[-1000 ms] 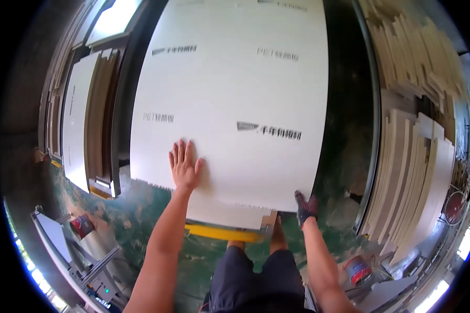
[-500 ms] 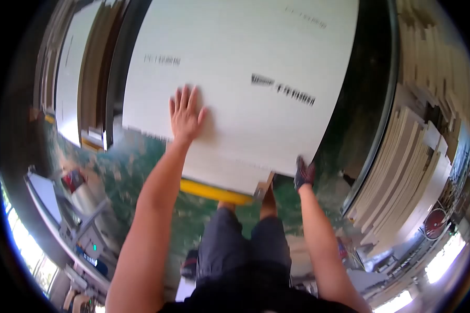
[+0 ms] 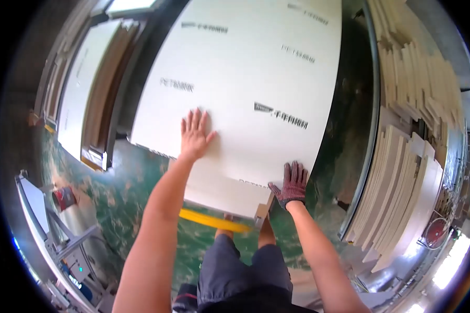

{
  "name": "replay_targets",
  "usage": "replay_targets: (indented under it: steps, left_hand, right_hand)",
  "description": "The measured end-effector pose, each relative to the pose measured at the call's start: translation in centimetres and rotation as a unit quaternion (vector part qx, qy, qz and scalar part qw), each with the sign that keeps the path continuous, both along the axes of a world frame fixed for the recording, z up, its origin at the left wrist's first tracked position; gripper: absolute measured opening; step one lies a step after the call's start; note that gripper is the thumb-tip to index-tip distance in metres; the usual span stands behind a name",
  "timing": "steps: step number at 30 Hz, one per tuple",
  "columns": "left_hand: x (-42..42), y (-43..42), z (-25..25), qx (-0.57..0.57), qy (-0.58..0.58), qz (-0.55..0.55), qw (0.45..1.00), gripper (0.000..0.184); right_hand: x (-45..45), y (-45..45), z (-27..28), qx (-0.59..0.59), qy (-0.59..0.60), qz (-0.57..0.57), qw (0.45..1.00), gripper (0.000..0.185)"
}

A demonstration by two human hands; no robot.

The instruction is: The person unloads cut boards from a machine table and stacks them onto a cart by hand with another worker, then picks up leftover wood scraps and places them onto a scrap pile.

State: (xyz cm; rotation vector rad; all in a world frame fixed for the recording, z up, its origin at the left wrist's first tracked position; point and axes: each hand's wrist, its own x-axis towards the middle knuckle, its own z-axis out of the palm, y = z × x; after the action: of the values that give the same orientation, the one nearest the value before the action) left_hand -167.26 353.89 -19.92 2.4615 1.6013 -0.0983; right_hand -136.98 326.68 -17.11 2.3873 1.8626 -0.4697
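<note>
A large white printed board (image 3: 224, 78) lies before me, on top of another white board (image 3: 214, 193) whose near end sticks out below it. My bare left hand (image 3: 194, 138) rests flat on the upper board, fingers spread. At its near right corner is my right hand (image 3: 291, 185), in a dark red and grey knit glove, laid on the surface with the fingers stretched out. Neither hand grips anything.
Beneath the boards' near end is a yellow bar (image 3: 214, 221), close to my legs. Stacked panels (image 3: 397, 182) stand to the right behind a dark rail. More boards (image 3: 91, 88) stand at the left. A machine (image 3: 62, 235) is at lower left.
My right hand has moved from the board's right corner edge onto its top, fingers now extended. The left hand stays flat on the board. The view has shifted.
</note>
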Motion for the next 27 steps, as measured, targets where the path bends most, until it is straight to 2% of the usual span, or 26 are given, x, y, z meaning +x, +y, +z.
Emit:
replay_targets:
  steps: [2, 5, 6, 8, 9, 10, 12, 13, 14, 17, 19, 21, 22, 23, 24, 25, 26, 27]
  left_hand:
    - [-0.8, 0.4, 3.0, -0.088, 0.008, -0.025, 0.996, 0.091]
    - [-2.3, -2.4, 4.8, -0.131, -0.013, -0.088, 0.987, 0.1]
    - [-2.7, -4.9, 5.0, -0.127, -0.016, -0.13, 0.983, 0.101]
    - [-3.8, -12.1, 5.8, -0.151, -0.039, -0.159, 0.975, 0.101]
    - [-5.2, -16.3, 5.8, -0.159, -0.096, -0.17, 0.968, 0.101]
    - [-6.3, -20.6, 7.9, -0.226, -0.11, -0.138, 0.958, 0.099]
    - [-11.3, -29.8, 8.0, -0.258, -0.176, -0.119, 0.943, 0.095]
    - [-13.5, -33.7, 10.1, -0.327, -0.161, -0.081, 0.928, 0.096]
    - [-17.0, -38.0, 9.3, -0.312, -0.153, -0.08, 0.934, 0.097]
    - [-25.5, -47.6, 12.1, -0.395, -0.077, 0.095, 0.911, 0.098]
    - [-31.2, -51.3, 9.9, -0.393, 0.032, 0.149, 0.907, 0.086]
    - [-33.0, -50.9, 10.7, -0.415, 0.197, 0.07, 0.886, 0.073]
    - [-33.1, -50.1, 10.7, -0.418, 0.18, 0.089, 0.886, 0.067]
    - [-33.7, -48.9, 8.1, -0.295, 0.155, 0.002, 0.943, 0.06]
    - [-31.9, -46.4, 7.8, -0.289, 0.258, -0.122, 0.914, 0.057]
    - [-28.9, -45.8, 9.1, -0.295, 0.119, 0.042, 0.947, 0.061]
    - [-22.8, -45.0, 15.8, -0.272, -0.055, 0.183, 0.943, 0.067]
    - [-20.7, -43.6, 13.4, -0.201, -0.164, 0.164, 0.952, 0.072]
  right_hand:
    - [0.5, -0.2, 2.6, -0.016, 0.004, 0.03, 0.999, 0.102]
    - [-0.5, -5.4, 5.8, -0.091, 0.059, -0.082, 0.991, 0.105]
    - [-1.2, -9.1, 6.5, -0.086, 0.098, -0.114, 0.985, 0.106]
    - [-3.4, -16.5, 10.1, -0.15, 0.129, -0.176, 0.964, 0.104]
    - [-4.4, -21.6, 10.1, -0.154, 0.14, -0.201, 0.957, 0.106]
    - [-5.5, -26.5, 11.0, -0.182, 0.171, -0.243, 0.937, 0.105]
    - [-7.8, -36.1, 12.7, -0.192, 0.226, -0.354, 0.887, 0.097]
    - [-8.9, -40.9, 12.7, -0.203, 0.237, -0.394, 0.865, 0.1]
    - [-10.3, -44.9, 15.0, -0.216, 0.235, -0.439, 0.84, 0.097]
    - [-13.2, -54.3, 17.3, -0.27, 0.22, -0.583, 0.734, 0.091]
    - [-14.4, -60.5, 15.9, -0.276, 0.23, -0.642, 0.677, 0.088]
    - [-14.8, -63.3, 14.9, -0.221, 0.223, -0.657, 0.686, 0.085]
    - [-15.3, -65.3, 14.6, -0.195, 0.219, -0.664, 0.688, 0.084]
    - [-15.0, -66.0, 15.1, -0.158, 0.245, -0.658, 0.694, 0.082]
    - [-14.2, -66.4, 14.1, -0.156, 0.25, -0.638, 0.711, 0.084]
    - [-13.9, -67.6, 12.6, -0.157, 0.254, -0.618, 0.727, 0.087]
    - [-13.8, -68.3, 13.6, -0.118, 0.267, -0.636, 0.714, 0.085]
    - [-13.8, -68.5, 15.1, -0.073, 0.277, -0.652, 0.702, 0.083]
